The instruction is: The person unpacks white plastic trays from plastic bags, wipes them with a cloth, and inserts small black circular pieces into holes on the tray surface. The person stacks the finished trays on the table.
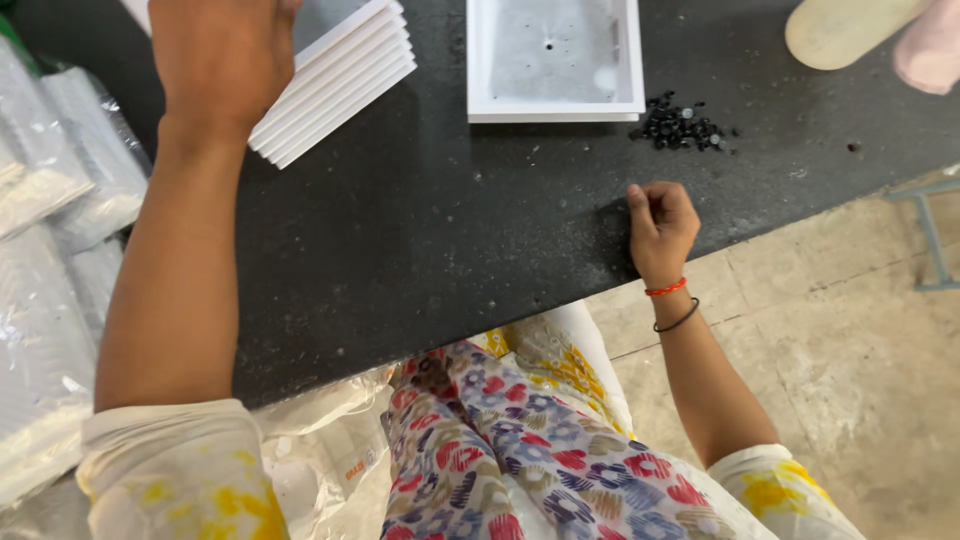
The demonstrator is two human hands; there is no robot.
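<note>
Left hand (222, 55) lies flat, palm down, on a fanned stack of white panels (345, 80) at the far left of the dark table (420, 230); whether its fingers grasp a panel cannot be told. Right hand (660, 228) rests at the table's near edge, curled into a loose fist, nothing visibly held. A shallow white tray (555, 60) sits beyond, with a small heap of black screws (680, 125) just beside its right corner. Plastic-wrapped bundles (50, 250) are stacked at left.
</note>
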